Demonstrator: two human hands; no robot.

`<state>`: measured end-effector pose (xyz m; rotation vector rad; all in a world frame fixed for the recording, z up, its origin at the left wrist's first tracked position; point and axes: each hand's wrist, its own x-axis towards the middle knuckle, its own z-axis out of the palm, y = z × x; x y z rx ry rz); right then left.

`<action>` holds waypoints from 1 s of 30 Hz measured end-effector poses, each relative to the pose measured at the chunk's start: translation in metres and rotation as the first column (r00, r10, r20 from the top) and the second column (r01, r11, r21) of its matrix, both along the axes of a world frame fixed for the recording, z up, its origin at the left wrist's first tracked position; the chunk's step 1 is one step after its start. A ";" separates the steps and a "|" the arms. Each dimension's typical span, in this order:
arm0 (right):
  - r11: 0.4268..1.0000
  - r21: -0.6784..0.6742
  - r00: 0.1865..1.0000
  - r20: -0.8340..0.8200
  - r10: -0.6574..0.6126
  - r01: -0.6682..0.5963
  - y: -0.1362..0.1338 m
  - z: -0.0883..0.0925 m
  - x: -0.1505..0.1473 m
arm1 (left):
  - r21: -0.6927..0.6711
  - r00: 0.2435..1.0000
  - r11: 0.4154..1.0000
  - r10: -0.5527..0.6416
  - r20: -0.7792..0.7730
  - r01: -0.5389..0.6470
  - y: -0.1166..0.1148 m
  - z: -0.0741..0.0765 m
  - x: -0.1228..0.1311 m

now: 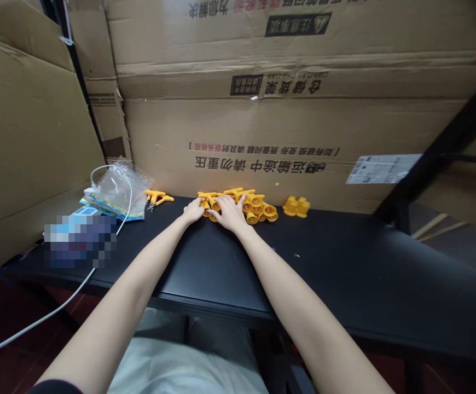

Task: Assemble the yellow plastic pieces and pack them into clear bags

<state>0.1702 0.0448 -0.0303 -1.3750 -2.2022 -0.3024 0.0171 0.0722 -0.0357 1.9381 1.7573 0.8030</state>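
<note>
Left hand (194, 211) and right hand (230, 213) are touching yellow pieces (257, 209), grasp unclear; pieces are looking light, stiff, best pinched at rims.

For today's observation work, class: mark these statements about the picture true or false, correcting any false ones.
1. The left hand and right hand are both at the pile of yellow parts on the table. True.
2. The table is white. False: it is black.
3. A clear plastic bag lies left of the left hand. True.
4. Both hands wear gloves. False: they are bare.
5. The white label is on the cardboard's left side. False: it is on the right.
</note>
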 end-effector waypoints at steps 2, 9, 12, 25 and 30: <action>1.000 0.007 1.000 0.005 -0.020 0.020 -0.001 0.001 -0.001 | -0.004 0.999 1.000 0.000 -0.032 -0.001 0.001 0.000 -0.001; 0.997 0.037 0.997 0.029 -0.069 0.068 -0.003 0.001 -0.004 | 0.083 0.989 0.996 -0.017 -0.147 0.030 0.002 -0.007 -0.004; 0.996 0.067 0.998 0.022 -0.058 0.056 -0.003 -0.001 -0.003 | 0.135 0.981 0.990 -0.009 -0.191 0.035 0.003 -0.005 -0.016; 0.981 0.183 0.992 -0.088 0.088 -0.070 0.003 -0.006 0.002 | 0.198 0.796 0.912 0.410 -0.446 -0.359 -0.001 -0.002 -0.104; 0.978 0.196 0.990 -0.098 0.099 -0.079 0.005 -0.007 0.003 | 0.238 0.809 0.934 0.352 -0.471 -0.267 0.005 -0.001 -0.107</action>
